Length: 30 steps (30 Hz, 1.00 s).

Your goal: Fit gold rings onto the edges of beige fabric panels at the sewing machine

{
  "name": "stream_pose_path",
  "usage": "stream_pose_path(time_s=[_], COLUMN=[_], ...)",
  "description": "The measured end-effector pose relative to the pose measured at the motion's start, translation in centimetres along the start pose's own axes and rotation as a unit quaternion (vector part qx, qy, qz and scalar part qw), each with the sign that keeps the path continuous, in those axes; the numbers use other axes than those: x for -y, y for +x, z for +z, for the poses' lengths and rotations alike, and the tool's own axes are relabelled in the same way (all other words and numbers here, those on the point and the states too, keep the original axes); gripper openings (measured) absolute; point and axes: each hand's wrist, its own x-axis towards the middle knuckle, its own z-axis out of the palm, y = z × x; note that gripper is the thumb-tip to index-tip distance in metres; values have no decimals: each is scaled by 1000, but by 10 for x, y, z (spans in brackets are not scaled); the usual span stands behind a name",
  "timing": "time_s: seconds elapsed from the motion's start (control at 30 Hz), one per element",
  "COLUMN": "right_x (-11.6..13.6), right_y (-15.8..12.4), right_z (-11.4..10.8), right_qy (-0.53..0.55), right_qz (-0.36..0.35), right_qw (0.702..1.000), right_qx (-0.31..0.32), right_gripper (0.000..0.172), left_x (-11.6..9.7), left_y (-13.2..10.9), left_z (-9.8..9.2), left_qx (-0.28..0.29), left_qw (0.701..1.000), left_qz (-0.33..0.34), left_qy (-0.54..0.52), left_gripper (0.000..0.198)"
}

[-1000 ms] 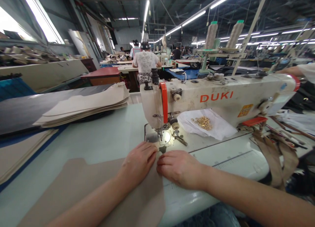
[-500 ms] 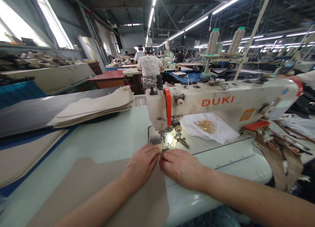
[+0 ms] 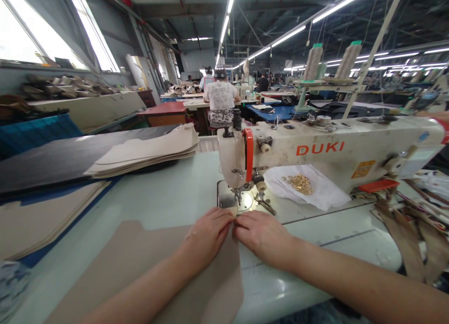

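A flat taupe fabric panel point(image 3: 119, 251) lies on the pale green table, its far right corner just in front of the sewing machine point(image 3: 280, 148). My left hand point(image 3: 208, 232) rests over that corner with its fingers pinched on the edge. Close against it, my right hand point(image 3: 264, 235) has its fingers curled and pinched at the same edge. The fingertips of both hands nearly meet, and whatever small piece may lie between them is hidden. Just beyond them are the needle and presser foot point(image 3: 240, 197), over the lit metal plate.
White cloth point(image 3: 326, 193) with gold metal rings point(image 3: 301, 183) lies under the machine arm. Stacked beige panels point(image 3: 150, 150) are at left, more panels point(image 3: 49, 216) nearer. Brown straps point(image 3: 403, 235) hang at right. Thread cones point(image 3: 313, 62) stand behind; a person point(image 3: 220, 97) sits ahead.
The view has turned slightly left, so everything sits further right. Both hands stay pinched at the panel's edge by the needle, with hardly any movement relative to the machine.
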Motion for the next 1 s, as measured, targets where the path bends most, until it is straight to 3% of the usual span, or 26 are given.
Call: stream_pose_path(time_s=[0.2,0.47,1.0], right_x=[-5,-27,-40], right_y=[1,3,8], right_z=[-4,-6,8], right_qy=[-1,-3,42], right_qz=[-7,-7,29], right_qw=[1000,1000,999], right_qx=[13,30,-9], right_gripper=[8,8,7], left_x=[0,11,31], left_y=[1,20,32], left_z=[2,15,21], left_qx=[-9,-16,-55], left_qw=[1000,1000,998], left_qz=[-17,-16,15], left_qy=[-6,21,22], left_gripper=[18,19,23])
